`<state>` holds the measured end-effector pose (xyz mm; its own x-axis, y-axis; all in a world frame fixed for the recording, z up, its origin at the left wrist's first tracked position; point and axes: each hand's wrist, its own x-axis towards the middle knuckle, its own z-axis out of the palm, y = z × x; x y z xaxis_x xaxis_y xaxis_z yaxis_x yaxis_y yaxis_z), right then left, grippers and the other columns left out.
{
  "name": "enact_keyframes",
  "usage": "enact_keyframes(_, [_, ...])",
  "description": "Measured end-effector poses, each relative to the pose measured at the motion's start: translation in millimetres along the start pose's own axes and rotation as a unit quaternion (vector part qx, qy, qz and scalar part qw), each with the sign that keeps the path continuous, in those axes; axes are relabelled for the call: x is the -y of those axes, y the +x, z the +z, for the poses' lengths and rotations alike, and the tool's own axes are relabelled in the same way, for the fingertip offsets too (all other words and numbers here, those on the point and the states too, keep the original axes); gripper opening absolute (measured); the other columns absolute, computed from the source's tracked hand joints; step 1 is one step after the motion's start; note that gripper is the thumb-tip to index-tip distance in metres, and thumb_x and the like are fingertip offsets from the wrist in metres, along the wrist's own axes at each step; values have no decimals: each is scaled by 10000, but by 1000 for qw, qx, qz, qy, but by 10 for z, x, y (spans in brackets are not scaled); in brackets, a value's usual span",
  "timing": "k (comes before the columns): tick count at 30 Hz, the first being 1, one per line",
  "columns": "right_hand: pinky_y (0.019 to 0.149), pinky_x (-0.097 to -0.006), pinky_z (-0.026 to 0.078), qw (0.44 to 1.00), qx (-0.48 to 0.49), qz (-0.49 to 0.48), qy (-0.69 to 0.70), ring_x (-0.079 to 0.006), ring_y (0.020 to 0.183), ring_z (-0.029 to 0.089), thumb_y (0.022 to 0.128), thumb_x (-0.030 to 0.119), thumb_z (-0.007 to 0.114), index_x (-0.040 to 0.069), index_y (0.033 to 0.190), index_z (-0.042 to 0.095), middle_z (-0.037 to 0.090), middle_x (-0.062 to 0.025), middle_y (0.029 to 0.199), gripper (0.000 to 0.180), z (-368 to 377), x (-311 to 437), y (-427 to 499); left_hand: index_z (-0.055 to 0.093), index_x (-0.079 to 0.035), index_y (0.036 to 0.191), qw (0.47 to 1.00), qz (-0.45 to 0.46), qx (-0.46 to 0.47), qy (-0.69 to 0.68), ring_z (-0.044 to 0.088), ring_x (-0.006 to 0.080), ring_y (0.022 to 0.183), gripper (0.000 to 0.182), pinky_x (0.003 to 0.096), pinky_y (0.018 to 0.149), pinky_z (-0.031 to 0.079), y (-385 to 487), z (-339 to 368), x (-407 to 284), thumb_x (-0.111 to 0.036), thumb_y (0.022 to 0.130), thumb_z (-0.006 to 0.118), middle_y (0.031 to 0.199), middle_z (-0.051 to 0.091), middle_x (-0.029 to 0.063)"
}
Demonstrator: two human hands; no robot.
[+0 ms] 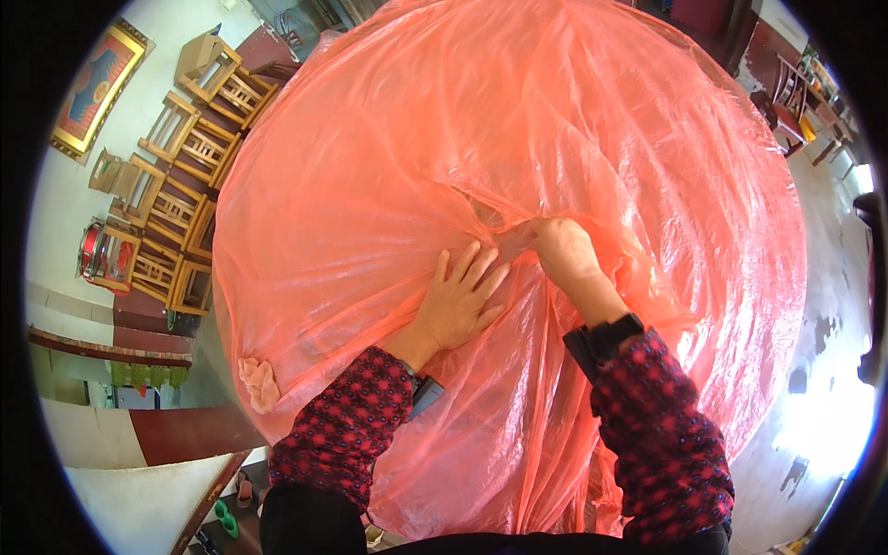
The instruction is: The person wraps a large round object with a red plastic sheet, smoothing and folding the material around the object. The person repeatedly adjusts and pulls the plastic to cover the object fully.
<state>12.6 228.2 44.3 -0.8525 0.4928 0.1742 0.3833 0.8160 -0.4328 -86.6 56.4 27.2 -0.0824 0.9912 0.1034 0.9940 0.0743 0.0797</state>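
A thin red plastic sheet (347, 187), wrinkled and see-through, lies over a large round table. My left hand (454, 302) rests on the sheet near the middle, palm down, fingers spread. Just to its right, my right hand (565, 253) is closed on a gathered part of the sheet, its fingertips partly hidden. Folds run out from the spot between the hands, beside a small opening or thinner patch in the sheet. More of the sheet is bunched right of my right wrist. A crumpled pale orange cloth (259, 383) lies at the left edge of the sheet.
Wooden chairs (201, 149) stand stacked along the left wall, with cardboard boxes (114, 173) on some. A framed picture (100, 90) hangs above them. At the far right are a dark wooden chair (789, 111) and a grey floor (822, 257). Green shoes (226, 518) are at the lower left.
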Motion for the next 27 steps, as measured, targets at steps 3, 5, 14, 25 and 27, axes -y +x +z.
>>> enact_keyframes(3, [642,-378,470,992,-129,-12,9,-316,718,576,643,-19,482,89,775,618,579,-142,782,218,-384,-111,-290,344,-112,1291,1000,-6,0,6,203,306,1267,553,552,986,156,-19,38,1,-343,807,480,1349,281,117])
enact_keyframes(5, [634,-371,463,983,-179,31,-9,-312,723,575,649,-11,471,89,777,627,577,-131,811,225,-654,-339,-527,342,-118,1294,1000,0,0,24,198,295,1271,557,540,997,147,-23,66,15,-342,804,484,1353,277,107])
enact_keyframes(14, [675,-381,443,994,24,63,-84,-296,727,576,670,41,458,66,663,626,605,-134,716,170,-631,-1114,-1062,393,-124,1253,999,6,-24,32,245,280,1247,521,517,991,177,-3,83,-9,-370,804,487,1323,321,89])
enact_keyframes(25, [482,-341,409,995,-8,88,54,-223,498,543,681,93,466,29,604,603,566,-104,541,170,-1013,-1124,-963,443,-96,1193,992,117,-2,-46,289,325,1215,470,515,970,221,117,-217,-858,-299,781,545,1275,358,140])
enact_keyframes(27, [413,-317,377,975,-9,152,162,-166,428,506,688,98,450,37,611,612,552,-90,512,189,-1113,-1018,-951,415,-115,1228,994,99,-3,-50,269,317,1229,504,538,970,198,193,-65,-946,-323,784,533,1293,340,130])
